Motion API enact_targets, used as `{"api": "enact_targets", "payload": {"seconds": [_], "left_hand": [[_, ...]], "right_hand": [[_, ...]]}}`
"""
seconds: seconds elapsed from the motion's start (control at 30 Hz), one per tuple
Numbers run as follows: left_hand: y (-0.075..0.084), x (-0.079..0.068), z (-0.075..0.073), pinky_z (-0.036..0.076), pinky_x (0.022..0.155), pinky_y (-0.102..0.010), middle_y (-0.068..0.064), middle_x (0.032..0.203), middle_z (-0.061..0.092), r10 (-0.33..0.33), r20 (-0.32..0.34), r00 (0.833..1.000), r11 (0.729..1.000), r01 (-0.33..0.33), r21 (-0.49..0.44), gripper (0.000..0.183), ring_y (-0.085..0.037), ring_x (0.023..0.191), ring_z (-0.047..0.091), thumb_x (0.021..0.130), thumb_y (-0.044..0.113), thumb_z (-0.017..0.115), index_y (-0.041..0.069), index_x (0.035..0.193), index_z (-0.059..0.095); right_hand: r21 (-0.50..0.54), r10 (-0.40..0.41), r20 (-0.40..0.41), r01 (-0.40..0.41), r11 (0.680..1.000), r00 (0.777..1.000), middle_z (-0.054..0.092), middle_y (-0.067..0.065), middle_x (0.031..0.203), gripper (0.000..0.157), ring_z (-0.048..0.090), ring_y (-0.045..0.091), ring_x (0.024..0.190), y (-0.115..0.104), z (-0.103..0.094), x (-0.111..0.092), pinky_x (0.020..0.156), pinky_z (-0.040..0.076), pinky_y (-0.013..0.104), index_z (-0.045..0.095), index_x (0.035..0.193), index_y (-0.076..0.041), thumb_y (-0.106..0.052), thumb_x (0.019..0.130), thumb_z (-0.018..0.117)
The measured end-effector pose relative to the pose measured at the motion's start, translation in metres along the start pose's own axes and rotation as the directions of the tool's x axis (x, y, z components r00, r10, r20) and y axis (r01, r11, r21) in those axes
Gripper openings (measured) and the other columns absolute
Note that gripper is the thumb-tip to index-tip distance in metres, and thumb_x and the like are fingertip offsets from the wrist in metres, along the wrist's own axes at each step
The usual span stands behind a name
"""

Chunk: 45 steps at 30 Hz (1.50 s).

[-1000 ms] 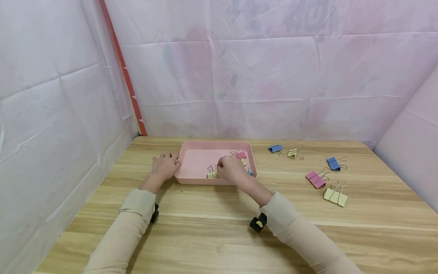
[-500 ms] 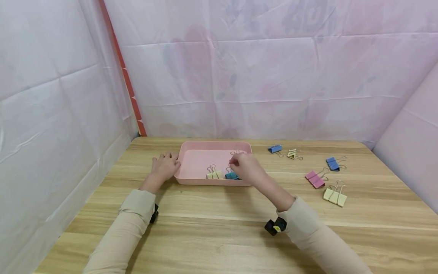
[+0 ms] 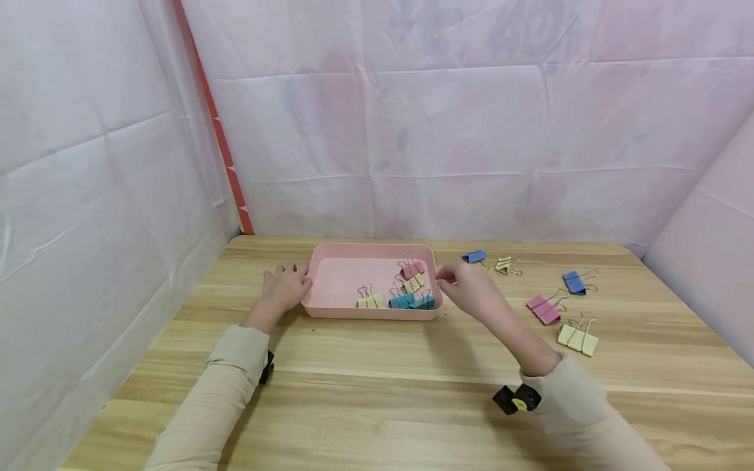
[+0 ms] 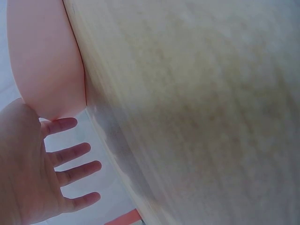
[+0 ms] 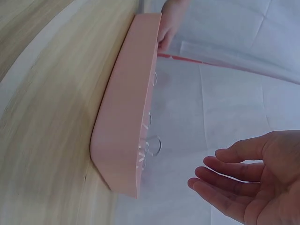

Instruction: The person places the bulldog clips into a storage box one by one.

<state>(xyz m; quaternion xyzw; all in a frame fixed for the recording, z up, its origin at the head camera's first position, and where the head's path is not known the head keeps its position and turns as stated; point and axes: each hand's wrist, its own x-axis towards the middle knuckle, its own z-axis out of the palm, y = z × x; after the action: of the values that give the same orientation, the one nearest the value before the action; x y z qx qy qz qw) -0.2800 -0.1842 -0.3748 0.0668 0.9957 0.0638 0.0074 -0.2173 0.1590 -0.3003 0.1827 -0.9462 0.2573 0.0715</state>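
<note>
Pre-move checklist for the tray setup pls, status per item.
1. Right grip unloaded: ok, relaxed fingers hold nothing.
2. Right grip clear of the pink, rectangular, plastic-looking tray: ok, a gap shows in the right wrist view.
3. Left grip at tray: ok, touching its left end.
4. Tray flat on the wood-grain table: ok.
5. All wire-handled binder clips inside tray: not ok. Right of it lie two blue clips, two loose yellow clips and one loose pink clip.
6. Next clip chosen: cannot tell, right grip touches none.
</note>
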Motion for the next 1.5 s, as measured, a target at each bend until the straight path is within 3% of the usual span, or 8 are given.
{"api": "enact_targets", "payload": {"seconds": [0.57,0.63,0.73,0.83,0.97,1.3,1.5], "left_hand": [[0.001,0.0,-0.002,0.024,0.089,-0.062,-0.024,0.131,0.04,0.008,0.001,1.0,1.0,-0.008,0.005,0.047,-0.043,0.117,0.036,0.097,0.031,0.035,0.009,0.139,0.041],[0.002,0.0,-0.002,0.024,0.089,-0.062,-0.024,0.131,0.04,0.008,0.004,1.0,1.0,-0.008,0.006,0.047,-0.043,0.117,0.036,0.097,0.031,0.035,0.009,0.139,0.041],[0.003,-0.001,-0.003,0.024,0.09,-0.062,-0.024,0.131,0.039,0.008,0.008,1.0,1.0,-0.009,0.006,0.048,-0.043,0.118,0.036,0.097,0.031,0.035,0.01,0.139,0.04],[0.002,0.0,-0.003,0.024,0.09,-0.063,-0.024,0.132,0.039,0.01,0.01,1.0,1.0,-0.01,0.005,0.048,-0.043,0.118,0.035,0.097,0.031,0.035,0.01,0.14,0.04],[0.001,0.0,-0.003,0.024,0.09,-0.063,-0.024,0.132,0.039,0.009,0.013,1.0,1.0,-0.009,0.01,0.048,-0.043,0.118,0.035,0.097,0.031,0.035,0.009,0.14,0.039],[-0.003,-0.002,0.0,0.024,0.09,-0.063,-0.025,0.132,0.038,0.003,0.02,1.0,1.0,-0.004,0.012,0.048,-0.044,0.118,0.035,0.097,0.031,0.035,0.01,0.14,0.039],[-0.004,-0.001,0.001,0.025,0.089,-0.063,-0.024,0.131,0.04,0.01,-0.002,1.0,1.0,-0.01,0.016,0.048,-0.043,0.117,0.036,0.097,0.031,0.035,0.009,0.139,0.041]], "right_hand": [[0.003,0.083,-0.057,-0.083,0.997,0.995,0.062,0.024,0.099,0.021,0.058,0.041,0.092,0.042,-0.047,-0.036,0.072,0.047,0.049,0.064,0.103,0.007,-0.008,0.092,0.054],[-0.01,0.101,-0.071,-0.102,0.995,0.992,0.062,0.024,0.099,0.022,0.059,0.039,0.089,0.047,-0.052,-0.041,0.067,0.048,0.046,0.064,0.103,0.006,-0.01,0.092,0.054],[-0.034,0.139,-0.075,-0.142,0.989,0.987,0.063,0.025,0.098,0.024,0.062,0.033,0.067,0.054,-0.059,-0.049,0.057,0.046,0.041,0.063,0.105,0.004,-0.014,0.093,0.053],[-0.062,0.161,-0.091,-0.167,0.984,0.983,0.063,0.026,0.098,0.025,0.061,0.035,0.067,0.061,-0.064,-0.056,0.059,0.044,0.044,0.063,0.105,0.003,-0.016,0.093,0.052],[-0.078,0.167,-0.102,-0.176,0.981,0.981,0.062,0.027,0.099,0.025,0.056,0.045,0.09,0.07,-0.068,-0.061,0.071,0.041,0.054,0.064,0.103,0.005,-0.015,0.092,0.053],[-0.076,0.193,-0.131,-0.204,0.976,0.972,0.061,0.028,0.093,0.024,0.057,0.044,0.084,0.097,-0.075,-0.078,0.066,0.042,0.051,0.058,0.102,0.011,-0.01,0.091,0.054],[-0.092,0.237,-0.134,-0.25,0.964,0.962,0.059,0.031,0.097,0.029,0.054,0.049,0.089,0.116,-0.081,-0.09,0.067,0.04,0.054,0.056,0.104,0.012,-0.014,0.092,0.054]]}}
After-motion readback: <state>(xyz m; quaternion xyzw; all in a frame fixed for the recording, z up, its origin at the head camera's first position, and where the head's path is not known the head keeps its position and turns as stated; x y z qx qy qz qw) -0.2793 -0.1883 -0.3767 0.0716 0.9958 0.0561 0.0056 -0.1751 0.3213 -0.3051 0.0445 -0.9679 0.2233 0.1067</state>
